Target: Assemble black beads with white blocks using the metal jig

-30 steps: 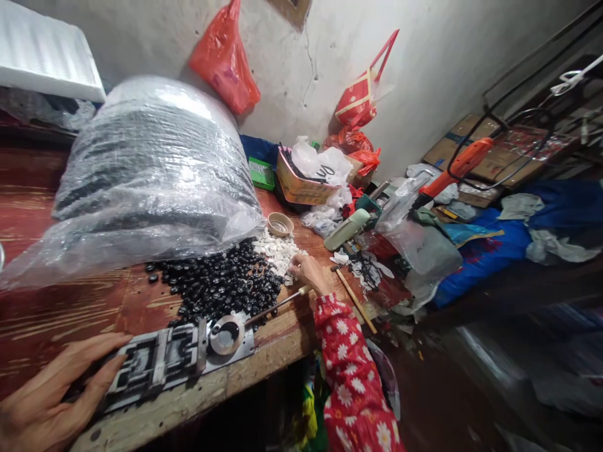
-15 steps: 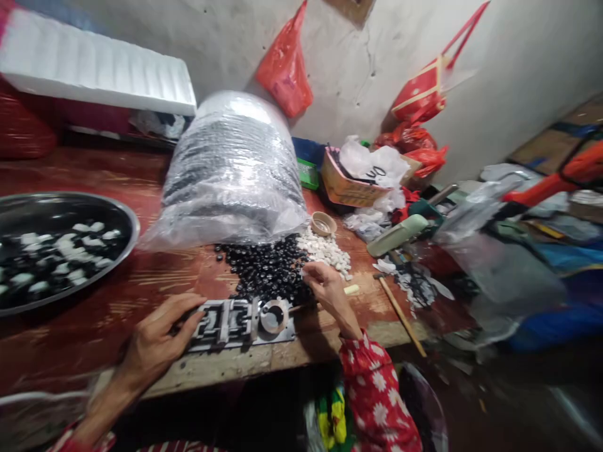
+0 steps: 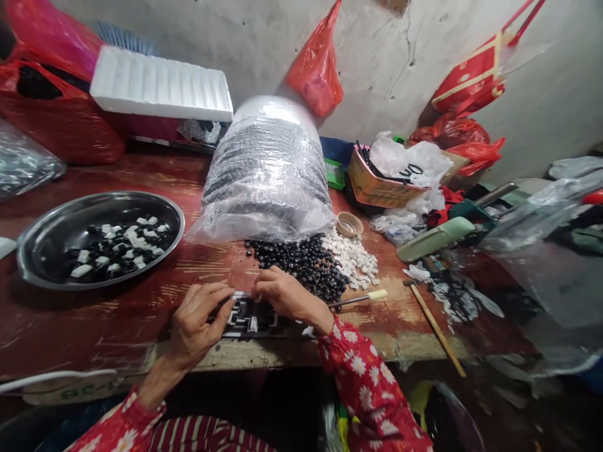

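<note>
A small metal jig [image 3: 252, 321] with slots and blocks lies at the table's front edge. My left hand [image 3: 200, 317] is closed round its left end, thumb in front and fingers behind. Above the jig's right part, my right hand [image 3: 287, 294] has its fingertips pinched together; what is between them is hidden. Just beyond the hands spreads a heap of shiny black round pieces [image 3: 301, 260]. Small white pieces [image 3: 355, 257] lie against the heap's right side. To the right of my right hand rests a screwdriver [image 3: 377, 294] with a pale handle.
A steel basin [image 3: 28, 267] of black and white pieces stands left. Behind the heap bulges a large clear plastic sack [image 3: 268, 169]. A tan bowl [image 3: 349, 224], a pale green bottle [image 3: 436, 238] and a wooden-handled hammer [image 3: 438, 329] lie to the right.
My right hand has moved left from the heap's edge to over the jig, its fingers still pinched. My left hand stays at the jig's left end. The camera view has turned left.
</note>
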Motion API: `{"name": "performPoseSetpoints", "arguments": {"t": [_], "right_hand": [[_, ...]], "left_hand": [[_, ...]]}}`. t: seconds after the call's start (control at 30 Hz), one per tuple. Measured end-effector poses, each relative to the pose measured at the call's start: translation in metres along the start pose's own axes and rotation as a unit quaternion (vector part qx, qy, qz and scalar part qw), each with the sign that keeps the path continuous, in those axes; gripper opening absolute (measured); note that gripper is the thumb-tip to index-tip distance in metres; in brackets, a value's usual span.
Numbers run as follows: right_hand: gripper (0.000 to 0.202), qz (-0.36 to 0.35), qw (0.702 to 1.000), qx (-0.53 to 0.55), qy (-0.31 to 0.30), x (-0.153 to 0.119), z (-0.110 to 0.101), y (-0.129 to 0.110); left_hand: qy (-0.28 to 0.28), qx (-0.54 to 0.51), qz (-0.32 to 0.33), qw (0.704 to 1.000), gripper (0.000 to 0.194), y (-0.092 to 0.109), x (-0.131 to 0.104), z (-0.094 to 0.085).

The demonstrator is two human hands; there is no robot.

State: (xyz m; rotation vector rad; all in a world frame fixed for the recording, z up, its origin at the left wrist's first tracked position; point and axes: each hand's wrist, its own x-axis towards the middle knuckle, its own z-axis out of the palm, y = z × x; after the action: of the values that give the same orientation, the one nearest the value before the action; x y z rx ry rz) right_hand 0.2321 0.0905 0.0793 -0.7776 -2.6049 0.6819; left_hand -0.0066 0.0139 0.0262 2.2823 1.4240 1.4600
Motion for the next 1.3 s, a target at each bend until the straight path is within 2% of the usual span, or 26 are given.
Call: {"name": "performPoseSetpoints", "arguments": {"t": [0.07, 0.17, 0.27, 0.37, 0.47, 0.53, 0.67, 0.7, 0.77, 0.9, 1.0, 1.07, 1.1, 1.2, 1.3], "right_hand": [[0.032, -0.008, 1.0, 0.01, -0.011, 0.003, 0.003, -0.001], [0.034, -0.013, 0.999, 0.047, 0.006, 0.002, 0.003, -0.001], [0.036, 0.007, 0.997, 0.065, 0.04, -0.007, 0.001, -0.001], [0.031, 0.056, 0.992, 0.055, 0.1, -0.025, -0.007, 0.004], [0.023, 0.131, 0.976, -0.012, 0.174, -0.059, -0.023, 0.015], [0.02, 0.197, 0.949, -0.117, 0.217, -0.089, -0.035, 0.026], [0.031, 0.351, 0.846, -0.353, 0.191, -0.159, -0.05, 0.045], [0.036, 0.371, 0.83, -0.377, 0.175, -0.176, -0.05, 0.047], [0.041, 0.38, 0.833, -0.375, 0.147, -0.207, -0.046, 0.042], [0.044, 0.41, 0.867, -0.252, 0.129, -0.252, -0.027, 0.005], [0.051, 0.484, 0.867, -0.086, 0.081, -0.269, -0.005, -0.037], [0.061, 0.505, 0.859, 0.075, 0.029, -0.271, 0.012, -0.062], [0.066, 0.511, 0.844, 0.167, 0.007, -0.269, 0.02, -0.072], [0.076, 0.509, 0.768, 0.388, -0.021, -0.259, 0.038, -0.092], [0.078, 0.497, 0.721, 0.482, -0.01, -0.248, 0.043, -0.099]], "left_hand": [[-0.019, 0.0, -0.01, 1.0, 0.019, 0.001, 0.002, 0.0], [-0.055, 0.02, -0.022, 0.998, 0.018, 0.002, 0.006, 0.0], [-0.082, 0.039, -0.017, 0.996, 0.016, 0.005, 0.012, 0.001], [-0.102, 0.037, -0.008, 0.994, 0.017, 0.007, 0.018, 0.003], [-0.125, 0.027, 0.006, 0.992, 0.018, 0.008, 0.022, 0.004], [-0.154, 0.018, 0.02, 0.988, 0.02, 0.007, 0.023, 0.004], [-0.207, 0.005, 0.038, 0.978, 0.038, 0.008, 0.021, 0.003], [-0.213, 0.005, 0.038, 0.976, 0.041, 0.008, 0.019, 0.003], [-0.222, 0.006, 0.035, 0.974, 0.043, 0.008, 0.017, 0.003], [-0.226, 0.01, 0.029, 0.974, 0.044, 0.007, 0.016, 0.001], [-0.233, 0.01, 0.03, 0.972, 0.044, 0.004, 0.017, -0.002], [-0.237, 0.006, 0.03, 0.971, 0.044, 0.002, 0.018, -0.003], [-0.236, 0.003, 0.029, 0.971, 0.045, 0.002, 0.018, -0.004], [-0.233, -0.005, 0.021, 0.972, 0.046, 0.0, 0.018, -0.005], [-0.233, -0.009, 0.016, 0.972, 0.045, 0.0, 0.018, -0.005]]}}
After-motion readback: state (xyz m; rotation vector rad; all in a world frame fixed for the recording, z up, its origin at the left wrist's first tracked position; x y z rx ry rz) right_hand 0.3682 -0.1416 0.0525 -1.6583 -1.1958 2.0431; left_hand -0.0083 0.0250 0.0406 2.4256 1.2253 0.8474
